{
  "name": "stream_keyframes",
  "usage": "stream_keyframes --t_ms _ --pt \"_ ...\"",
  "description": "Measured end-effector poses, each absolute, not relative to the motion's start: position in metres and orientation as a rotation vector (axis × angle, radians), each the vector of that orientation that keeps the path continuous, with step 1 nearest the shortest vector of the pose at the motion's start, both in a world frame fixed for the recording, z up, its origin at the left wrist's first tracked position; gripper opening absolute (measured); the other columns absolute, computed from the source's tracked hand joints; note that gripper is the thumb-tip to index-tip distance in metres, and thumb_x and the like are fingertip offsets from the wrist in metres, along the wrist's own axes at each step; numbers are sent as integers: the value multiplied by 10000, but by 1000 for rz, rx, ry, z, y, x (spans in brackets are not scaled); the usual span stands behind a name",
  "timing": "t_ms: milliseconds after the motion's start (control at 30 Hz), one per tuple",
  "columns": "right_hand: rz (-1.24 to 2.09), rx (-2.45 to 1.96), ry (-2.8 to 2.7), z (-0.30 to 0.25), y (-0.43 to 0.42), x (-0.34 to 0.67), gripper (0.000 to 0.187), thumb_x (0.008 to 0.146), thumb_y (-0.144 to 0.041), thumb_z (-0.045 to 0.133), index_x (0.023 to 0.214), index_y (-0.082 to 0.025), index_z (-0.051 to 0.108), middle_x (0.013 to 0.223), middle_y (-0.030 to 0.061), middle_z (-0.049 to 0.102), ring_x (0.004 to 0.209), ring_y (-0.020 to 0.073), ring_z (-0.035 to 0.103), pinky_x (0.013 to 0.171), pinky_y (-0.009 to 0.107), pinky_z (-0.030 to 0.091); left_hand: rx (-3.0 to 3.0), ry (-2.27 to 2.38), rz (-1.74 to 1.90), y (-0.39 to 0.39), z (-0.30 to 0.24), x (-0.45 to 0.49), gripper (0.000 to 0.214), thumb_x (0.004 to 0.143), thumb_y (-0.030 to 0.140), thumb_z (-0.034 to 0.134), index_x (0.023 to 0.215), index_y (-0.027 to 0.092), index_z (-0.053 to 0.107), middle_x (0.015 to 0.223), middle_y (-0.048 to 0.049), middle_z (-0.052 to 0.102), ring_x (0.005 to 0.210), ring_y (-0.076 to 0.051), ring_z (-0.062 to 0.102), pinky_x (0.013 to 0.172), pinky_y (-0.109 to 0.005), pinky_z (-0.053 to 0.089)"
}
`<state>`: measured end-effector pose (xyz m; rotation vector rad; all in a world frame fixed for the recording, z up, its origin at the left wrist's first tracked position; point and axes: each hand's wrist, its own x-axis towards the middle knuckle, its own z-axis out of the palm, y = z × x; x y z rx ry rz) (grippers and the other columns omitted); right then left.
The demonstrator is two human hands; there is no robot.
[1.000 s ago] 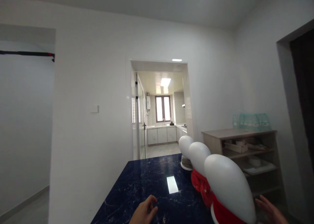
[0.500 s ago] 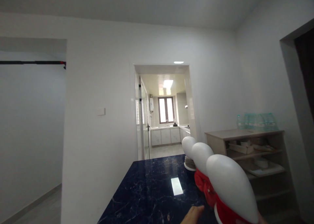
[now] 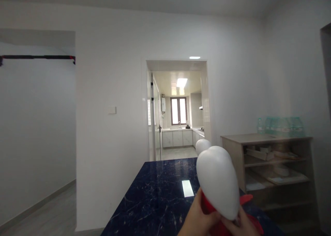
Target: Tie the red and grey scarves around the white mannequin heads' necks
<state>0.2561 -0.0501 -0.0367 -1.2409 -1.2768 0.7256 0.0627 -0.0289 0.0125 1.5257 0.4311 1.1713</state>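
A smooth white egg-shaped form (image 3: 218, 181), like a blank mannequin head, stands tilted at the lower right of the head view. Red cloth (image 3: 207, 201) is wrapped about its lower part. My left hand (image 3: 200, 217) grips the cloth on the left side of the form, thumb pointing inward. On the other side, my right hand (image 3: 240, 224) has its fingers pressed at the form's base, close to my left thumb; the cloth there is partly hidden. Another white form (image 3: 202, 146) shows behind the first, mostly covered by it. More red cloth (image 3: 247, 198) sticks out to the right.
The forms stand along the right side of a glossy dark blue marbled table (image 3: 152, 201). A wooden shelf unit (image 3: 232, 153) at the right carries bottles (image 3: 281, 125) on top and trays inside. Beyond the table, a doorway (image 3: 178, 65) opens on a kitchen.
Both hands have come up onto the red cloth at the front form, which now appears more upright and further left. The third form no longer shows separately. The view has shifted slightly.
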Motion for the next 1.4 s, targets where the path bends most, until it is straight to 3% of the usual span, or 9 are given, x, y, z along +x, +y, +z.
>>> stream_keyframes --t_ms 133,233,367,533,833,933,1000,1167,1400 --pt "741 -935 -1447 13 -13 204 720 854 -568 701 1488 -283 510 1532 104 592 1480 301 483 1222 460 410 1583 586 1320 2 50 12 833 745 367 882 1477 206 521 1426 -144 666 1328 -354 618 1154 -481 495" --pt "860 -759 -1499 30 29 174 672 890 -513 686 1497 -287 508 1503 93 619 1434 298 537 1181 465 461 1591 698 1384 38 62 -24 804 689 381 909 1396 185 581 1359 -152 708 1278 -360 650 1106 -470 528" --pt "927 -652 -1517 22 87 147 661 854 -440 717 1459 -238 544 1427 108 675 1319 289 634 1123 444 514 1576 892 1420 76 61 -55 845 640 375 917 1385 159 582 1226 -151 768 1108 -344 724 1007 -458 576" --pt "851 -708 -1476 -13 126 124 598 771 -305 745 1354 -232 637 1356 87 719 1291 292 643 1116 408 502 1603 1020 1458 97 38 -68 726 636 305 899 1299 145 651 1212 -158 772 1147 -349 707 1007 -424 561" --pt "831 -864 -1380 -73 135 111 672 654 -213 755 1318 -253 660 1234 70 768 1153 308 689 1013 404 527 1410 1082 1448 123 -35 -72 808 564 332 919 1287 137 617 1180 -182 770 1100 -345 721 952 -417 576" --pt "721 -1042 -1378 -71 133 113 546 692 -294 765 1227 -206 701 1129 99 780 1057 302 702 919 369 527 1429 1244 1567 121 -45 -72 752 585 339 887 1259 134 626 1245 -183 730 1160 -330 692 995 -394 542" --pt "660 -1199 -1367 -68 133 115 401 751 -408 744 1071 -166 731 1020 121 781 947 287 708 821 347 511 1478 1483 1632 116 -45 -71 668 602 378 868 1173 107 653 1200 -200 721 1144 -345 682 994 -414 524" --pt "652 -1412 -1394 -67 135 116 390 806 -569 672 703 -192 680 773 95 764 766 244 677 684 319 413 1566 1731 1344 103 -40 -65 461 756 583 733 884 142 696 955 -173 764 893 -353 730 786 -404 517" --pt "769 -1419 -1325 -68 134 107 394 755 -579 718 683 -192 698 736 90 782 725 245 701 616 301 402 1585 1585 1267 87 -31 -52 396 839 573 671 856 191 773 904 -114 827 874 -337 773 732 -340 494"
